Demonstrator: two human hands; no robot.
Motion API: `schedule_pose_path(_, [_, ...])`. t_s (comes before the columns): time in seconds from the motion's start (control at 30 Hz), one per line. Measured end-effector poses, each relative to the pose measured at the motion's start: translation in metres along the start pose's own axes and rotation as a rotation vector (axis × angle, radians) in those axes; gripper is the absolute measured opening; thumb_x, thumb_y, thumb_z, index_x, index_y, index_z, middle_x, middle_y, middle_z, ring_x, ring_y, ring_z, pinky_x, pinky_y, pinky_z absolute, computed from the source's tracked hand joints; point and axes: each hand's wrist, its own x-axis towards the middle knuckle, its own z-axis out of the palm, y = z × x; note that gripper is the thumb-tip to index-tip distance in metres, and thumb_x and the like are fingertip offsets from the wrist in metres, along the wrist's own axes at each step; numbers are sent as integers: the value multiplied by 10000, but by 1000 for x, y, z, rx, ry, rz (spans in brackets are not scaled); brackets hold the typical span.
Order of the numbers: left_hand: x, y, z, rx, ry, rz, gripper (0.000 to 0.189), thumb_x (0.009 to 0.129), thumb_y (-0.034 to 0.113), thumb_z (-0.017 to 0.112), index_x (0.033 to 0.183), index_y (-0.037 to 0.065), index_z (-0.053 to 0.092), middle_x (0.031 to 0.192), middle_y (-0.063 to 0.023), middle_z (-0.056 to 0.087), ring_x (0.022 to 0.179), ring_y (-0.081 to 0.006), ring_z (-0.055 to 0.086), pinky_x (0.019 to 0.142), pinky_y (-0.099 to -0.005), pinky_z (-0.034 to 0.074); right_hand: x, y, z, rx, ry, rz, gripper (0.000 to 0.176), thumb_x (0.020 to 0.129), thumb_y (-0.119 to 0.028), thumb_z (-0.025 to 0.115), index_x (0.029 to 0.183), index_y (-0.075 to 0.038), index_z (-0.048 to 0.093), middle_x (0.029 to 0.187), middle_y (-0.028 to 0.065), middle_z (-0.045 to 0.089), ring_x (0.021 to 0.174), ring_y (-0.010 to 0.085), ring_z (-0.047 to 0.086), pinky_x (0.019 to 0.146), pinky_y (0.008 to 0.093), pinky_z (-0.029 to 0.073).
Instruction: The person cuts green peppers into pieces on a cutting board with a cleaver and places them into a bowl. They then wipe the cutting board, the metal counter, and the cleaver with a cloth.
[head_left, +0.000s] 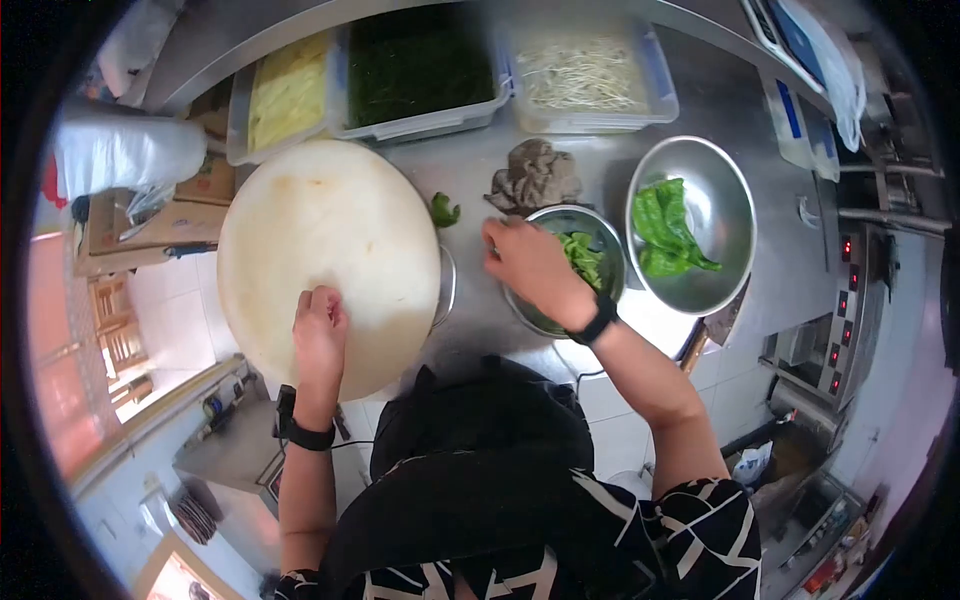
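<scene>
My left hand [321, 318] is over the lower part of a round white cutting board [330, 225], its fingers curled; whether it holds anything is hidden. My right hand [525, 262] reaches over the left rim of a smaller metal bowl [619, 262] with cut green pieces [582, 257] in it. Its fingers are bent and nothing can be made out in them. A larger metal bowl [722, 215] on the right holds whole green peppers [668, 225]. One small green piece [444, 210] lies on the steel counter beside the board.
Along the back stand tubs of pale yellow strips [288, 92], dark green shreds [420, 65] and white sprouts [583, 78]. A crumpled grey-brown cloth [535, 177] lies behind the smaller bowl. A metal handle [450, 287] sticks out by the board's right edge.
</scene>
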Motion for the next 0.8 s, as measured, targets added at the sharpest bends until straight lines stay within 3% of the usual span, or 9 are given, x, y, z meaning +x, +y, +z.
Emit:
schedule_pose_path(0.13, [-3,57,9,-101,-94,114,184,749,-62,554,894,47,584,845,-131,547,756,-289,583,647,-359,482,-64,26,-40,315,59,42,269,758,-136,634,1021,-92,601,881,146,643,750,310,634,654,390,508])
schedule_pose_path(0.2, [-4,83,28,-129,-53,262,200,748,-69,567,915,41,581,854,-127,547,745,-276,581,656,-347,479,-82,63,-60,495,118,360,286,763,-94,628,1048,-88,597,899,163,640,775,329,627,678,403,505])
schedule_pose_path(0.27, [-8,93,42,-152,-22,392,218,747,-75,579,935,36,579,863,-122,548,734,-262,580,664,-334,477,-102,120,-70,299,214,531,278,744,-44,620,1020,-73,599,894,172,637,763,326,628,680,410,502])
schedule_pose_path(0.33, [-11,93,52,-171,-228,337,243,729,-83,610,935,43,587,901,-113,542,763,-255,578,676,-337,476,-134,195,-48,-110,48,414,326,731,-24,609,1052,-70,576,980,158,621,815,299,629,681,399,510])
schedule_pose_path(0.47, [-22,102,46,-72,-221,282,228,721,-5,669,929,64,607,966,-100,536,861,-264,566,741,-334,473,-143,216,-24,-277,11,329,380,717,-32,602,1090,-67,542,1020,137,586,914,293,598,720,402,515])
schedule_pose_path(0.57, [-24,98,41,-104,-190,341,216,726,7,659,932,52,613,984,-113,533,938,-300,533,789,-379,455,-134,219,-7,-534,-29,450,455,665,-109,693,1089,-56,535,1004,136,527,1003,322,537,769,398,514])
schedule_pose_path(0.7, [-26,93,35,-138,-172,344,207,740,15,656,938,58,612,997,-105,549,962,-273,543,845,-337,440,-129,205,-43,-560,-7,354,421,679,-127,709,1062,-43,556,980,140,573,904,271,587,716,346,515])
schedule_pose_path(0.77, [-27,95,31,-200,-186,309,186,758,26,648,939,58,615,1026,-108,557,967,-260,548,848,-342,440,-130,202,-65,380,193,448,367,730,-123,690,1051,1,562,924,121,625,786,195,605,681,297,492])
schedule_pose_path(0.8, [-28,97,27,-202,-181,308,186,758,26,648,939,58,615,1026,-108,557,967,-260,548,848,-342,440,-128,189,-79,377,194,443,367,730,-123,690,1051,1,562,924,121,625,786,195,605,681,297,492])
